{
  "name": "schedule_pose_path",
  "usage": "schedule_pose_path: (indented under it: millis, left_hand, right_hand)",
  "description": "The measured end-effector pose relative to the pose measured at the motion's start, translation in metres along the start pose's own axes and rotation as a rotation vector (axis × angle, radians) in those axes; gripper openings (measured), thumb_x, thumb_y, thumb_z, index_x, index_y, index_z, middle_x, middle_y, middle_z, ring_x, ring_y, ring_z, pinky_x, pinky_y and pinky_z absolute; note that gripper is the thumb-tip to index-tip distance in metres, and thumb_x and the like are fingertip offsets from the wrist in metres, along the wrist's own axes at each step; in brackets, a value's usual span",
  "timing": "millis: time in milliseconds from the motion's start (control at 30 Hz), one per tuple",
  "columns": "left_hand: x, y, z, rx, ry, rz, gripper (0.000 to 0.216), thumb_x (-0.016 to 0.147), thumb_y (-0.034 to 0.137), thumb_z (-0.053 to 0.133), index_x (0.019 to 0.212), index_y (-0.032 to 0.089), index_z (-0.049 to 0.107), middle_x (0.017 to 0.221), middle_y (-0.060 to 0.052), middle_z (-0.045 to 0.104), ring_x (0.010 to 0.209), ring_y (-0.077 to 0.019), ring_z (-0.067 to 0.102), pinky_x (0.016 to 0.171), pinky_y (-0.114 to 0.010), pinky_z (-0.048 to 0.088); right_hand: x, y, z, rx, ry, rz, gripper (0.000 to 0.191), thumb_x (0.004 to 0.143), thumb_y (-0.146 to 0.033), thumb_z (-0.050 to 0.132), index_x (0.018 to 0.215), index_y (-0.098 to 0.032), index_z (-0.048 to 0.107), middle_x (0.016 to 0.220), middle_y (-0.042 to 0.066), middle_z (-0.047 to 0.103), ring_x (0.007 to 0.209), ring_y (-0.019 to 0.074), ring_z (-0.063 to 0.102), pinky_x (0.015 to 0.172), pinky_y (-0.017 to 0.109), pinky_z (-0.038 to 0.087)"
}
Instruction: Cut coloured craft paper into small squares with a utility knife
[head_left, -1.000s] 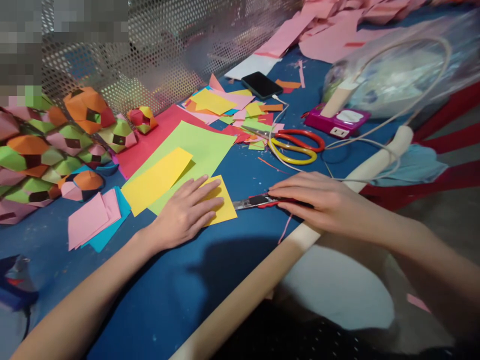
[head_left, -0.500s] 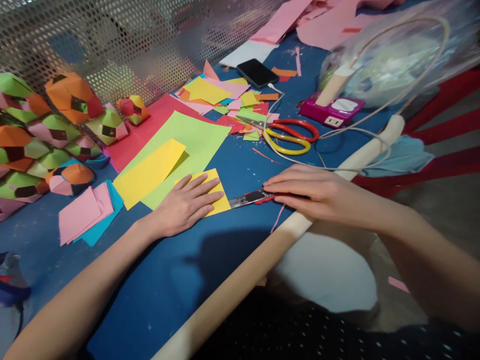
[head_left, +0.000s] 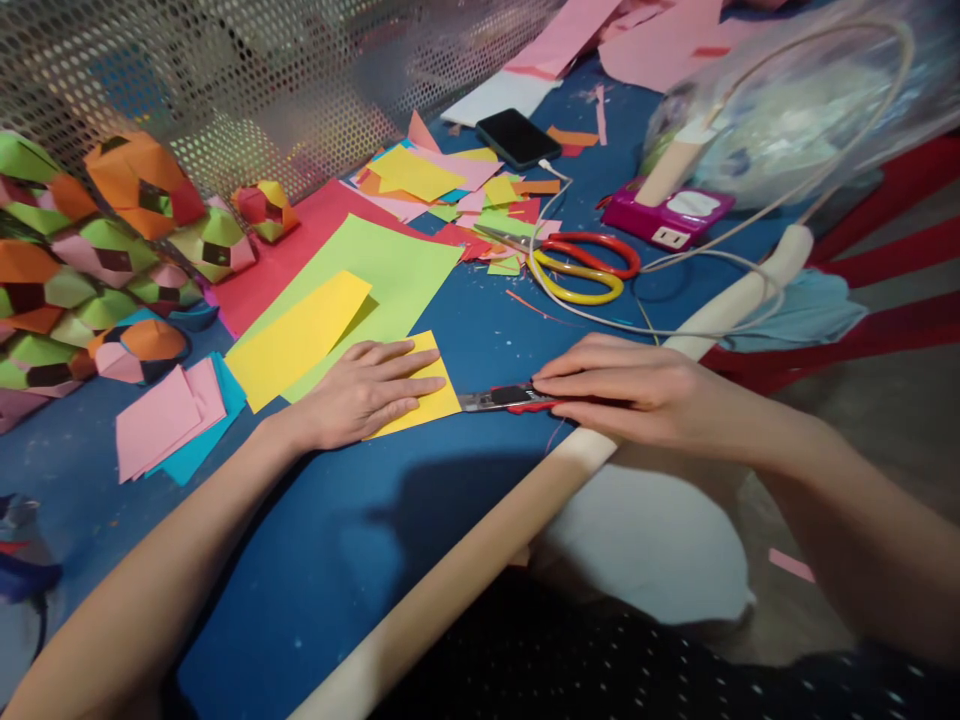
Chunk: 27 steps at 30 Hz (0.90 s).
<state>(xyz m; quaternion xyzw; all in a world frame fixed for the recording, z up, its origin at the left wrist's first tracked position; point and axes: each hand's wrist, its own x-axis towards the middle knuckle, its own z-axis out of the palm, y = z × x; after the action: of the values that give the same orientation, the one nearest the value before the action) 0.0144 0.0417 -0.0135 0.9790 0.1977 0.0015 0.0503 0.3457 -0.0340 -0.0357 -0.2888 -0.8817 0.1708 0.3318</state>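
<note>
Fingers stretched out, my left hand (head_left: 364, 392) lies flat on a small yellow sheet of paper (head_left: 431, 402), pressing it to the blue table (head_left: 330, 560). A red and black utility knife (head_left: 517, 398) is gripped in my right hand (head_left: 622, 388). Its blade end points left and meets the right edge of the yellow sheet; whether the blade sits under or beside the paper I cannot tell. Just behind my left hand, a larger yellow piece (head_left: 300, 335) rests on a green sheet (head_left: 401, 270), which overlaps a red sheet (head_left: 315, 225).
Red and yellow scissors (head_left: 577, 268) lie behind the knife, near a phone (head_left: 517, 138), coloured scraps (head_left: 442, 185) and a purple power adapter (head_left: 667, 212) with a looping cable. Folded paper shapes (head_left: 112, 250) and pink squares (head_left: 169, 420) occupy the left. A pale tube-like edging (head_left: 465, 570) runs along the table's front.
My left hand has slid slightly left, uncovering more of the yellow sheet, and its fingers are closer together. The knife stays at the sheet's right edge. The view has shifted a little.
</note>
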Motion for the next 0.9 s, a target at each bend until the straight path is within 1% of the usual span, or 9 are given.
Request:
schedule_pose_path:
  millis: [333,467,733,900]
  left_hand:
    - [-0.001,0.001,-0.001,0.014,0.007,0.010,0.044,0.104,0.039,0.030,0.144,0.030,0.046,0.155,0.001,0.037,0.143,-0.0240,0.032,0.109,-0.042,0.029]
    - [-0.001,0.001,0.000,0.012,0.013,0.008,0.044,0.104,0.040,0.031,0.144,0.030,0.045,0.155,0.000,0.037,0.143,-0.0241,0.033,0.108,-0.042,0.029]
    - [-0.001,0.000,0.001,0.009,0.019,0.016,0.044,0.104,0.039,0.030,0.145,0.031,0.044,0.156,0.000,0.037,0.143,-0.0243,0.033,0.109,-0.042,0.029]
    - [-0.001,-0.001,0.002,-0.003,0.016,0.010,0.044,0.104,0.039,0.031,0.145,0.032,0.044,0.156,0.000,0.036,0.143,-0.0247,0.032,0.110,-0.043,0.028]
  right_hand:
    - [-0.001,-0.007,-0.001,0.005,-0.020,0.030,0.027,0.090,-0.013,0.060,0.116,-0.020,0.065,0.109,0.009,0.067,0.099,0.0204,0.061,0.080,0.037,0.053]
    - [0.000,-0.014,0.002,-0.006,-0.001,0.049,0.028,0.091,-0.013,0.059,0.117,-0.019,0.066,0.109,0.010,0.068,0.096,0.0206,0.061,0.078,0.037,0.053]
    - [-0.004,-0.023,0.003,-0.009,0.006,0.075,0.032,0.089,-0.010,0.058,0.119,-0.018,0.066,0.110,0.011,0.067,0.097,0.0214,0.060,0.076,0.036,0.052]
    - [-0.004,-0.026,0.003,-0.028,-0.016,0.069,0.035,0.089,-0.009,0.058,0.122,-0.019,0.063,0.112,0.011,0.065,0.098,0.0216,0.058,0.078,0.036,0.051]
